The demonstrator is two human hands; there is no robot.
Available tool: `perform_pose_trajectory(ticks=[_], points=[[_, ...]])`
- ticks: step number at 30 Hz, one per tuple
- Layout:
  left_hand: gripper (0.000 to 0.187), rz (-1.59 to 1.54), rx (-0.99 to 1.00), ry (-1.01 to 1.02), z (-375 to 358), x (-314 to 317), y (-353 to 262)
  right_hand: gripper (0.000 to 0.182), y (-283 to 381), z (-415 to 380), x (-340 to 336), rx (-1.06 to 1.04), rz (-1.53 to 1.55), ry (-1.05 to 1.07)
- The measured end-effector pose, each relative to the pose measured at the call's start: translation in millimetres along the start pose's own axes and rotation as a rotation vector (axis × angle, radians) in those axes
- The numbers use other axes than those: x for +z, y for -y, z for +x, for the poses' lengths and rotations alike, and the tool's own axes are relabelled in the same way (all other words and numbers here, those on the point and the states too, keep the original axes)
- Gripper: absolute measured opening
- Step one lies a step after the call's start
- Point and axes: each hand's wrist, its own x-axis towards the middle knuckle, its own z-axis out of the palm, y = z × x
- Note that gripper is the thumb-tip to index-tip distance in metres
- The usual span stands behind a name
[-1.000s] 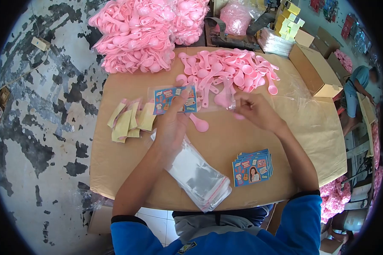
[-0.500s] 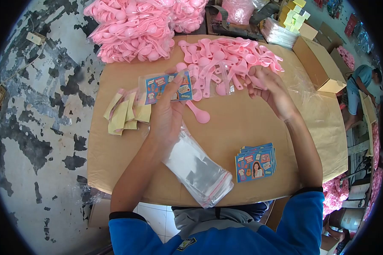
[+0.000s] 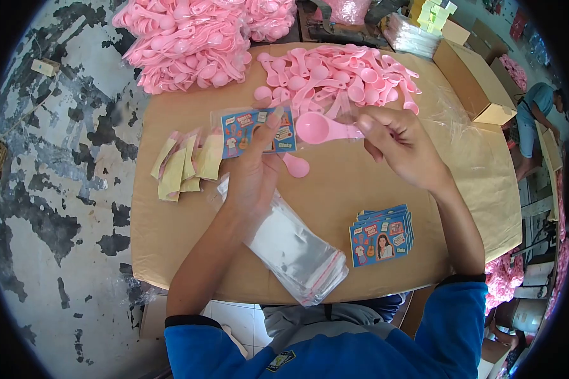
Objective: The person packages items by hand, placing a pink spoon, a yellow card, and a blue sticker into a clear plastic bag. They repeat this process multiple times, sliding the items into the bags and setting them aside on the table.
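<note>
Table: brown-paper-covered tabletop (image 3: 332, 196), with a stack of clear bags (image 3: 297, 243) and fanned blue cards (image 3: 380, 243) near the wearer.
Left hand (image 3: 256, 165): narrow, thumb over a printed card (image 3: 234, 146) in clear film.
Right hand (image 3: 403, 142): pinching the handle end of a pink scoop (image 3: 313, 128), its bowl beside that card.
Beyond: heaped loose scoops (image 3: 354, 72).
Left side: yellowish packets (image 3: 184, 165), near bulging bags of scoops (image 3: 183, 47).

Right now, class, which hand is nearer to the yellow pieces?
Left. The left hand is just right of the yellow pieces; the right hand is farther right, holding a pink spoon.
</note>
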Motion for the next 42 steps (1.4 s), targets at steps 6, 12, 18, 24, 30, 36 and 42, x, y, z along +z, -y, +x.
perform_pose_trajectory(ticks=[6, 12, 18, 24, 30, 36, 42], points=[[0.042, 0.002, -0.174, 0.171, -11.0, 4.3, 18.8, 0.012, 14.7, -6.8, 11.4, -0.265, -0.077, -0.098], [0.075, 0.168, -0.176, 0.024, 1.1, -0.7, 11.1, 0.007, 53.4, -19.9, -32.4, -0.632, -0.323, -0.562], [0.08, 0.365, -0.009, 0.084, 2.7, 2.8, 6.1, 0.014, 53.5, -14.8, -10.8, -0.23, -0.583, -0.464], [0.065, 1.141, 0.111, 0.568, -33.6, 21.4, 16.0, 0.012, 29.0, -7.4, 13.5, -0.205, -0.327, -0.382], [0.045, 0.763, -0.283, 0.511, -37.0, 13.1, 32.2, 0.016, 17.7, 6.4, 17.1, -0.348, -0.314, -0.514], [0.036, 0.753, -0.132, 0.527, -26.7, 11.7, 18.0, 0.015, 13.1, 2.3, -0.3, -0.069, -0.276, -0.162], [0.033, 0.856, -0.002, 0.296, -22.8, 12.9, 5.7, 0.013, 0.8, 7.8, 10.4, -0.377, -0.565, -0.395]])
